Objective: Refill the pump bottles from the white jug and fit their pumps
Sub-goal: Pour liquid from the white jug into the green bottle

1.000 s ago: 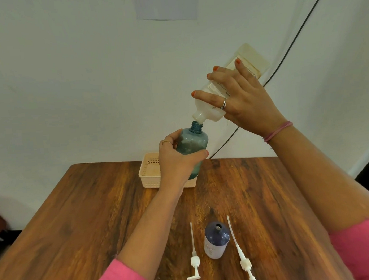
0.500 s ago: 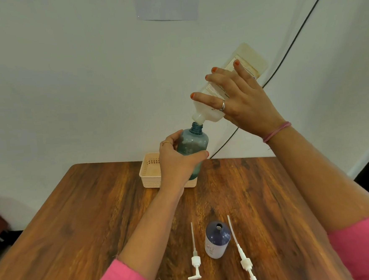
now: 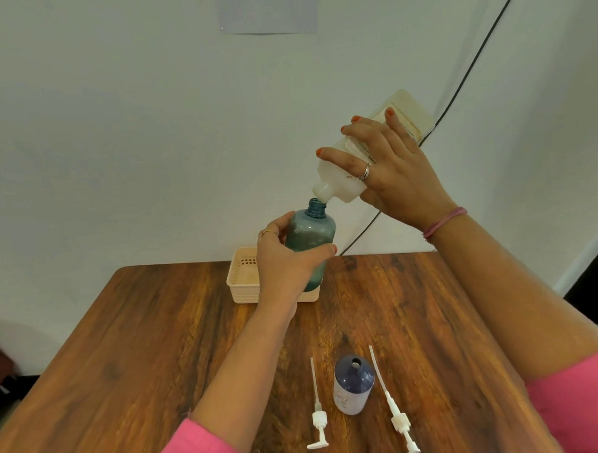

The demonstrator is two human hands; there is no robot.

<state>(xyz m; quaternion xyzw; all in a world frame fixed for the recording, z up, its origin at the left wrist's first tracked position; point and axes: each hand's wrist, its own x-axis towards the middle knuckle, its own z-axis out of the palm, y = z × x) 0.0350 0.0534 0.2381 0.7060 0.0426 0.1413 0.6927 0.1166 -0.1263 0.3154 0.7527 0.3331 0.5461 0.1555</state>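
White jug (image 3: 363, 154), upper right of centre, tipped mouth-down in the right hand (image 3: 398, 180), fingers wrapped tight around its body. Left hand (image 3: 286, 262) clasps the teal bottle (image 3: 311, 241) just below, necks nearly touching. Best kept aligned, poured slowly. Purple bottle (image 3: 353, 385) and two pumps (image 3: 319, 419) (image 3: 398, 421) wait at bottom centre.

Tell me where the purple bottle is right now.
In the head view, the purple bottle stands uncapped on the wooden table, near its front edge, between the two loose white pumps: the shorter pump and the longer pump.
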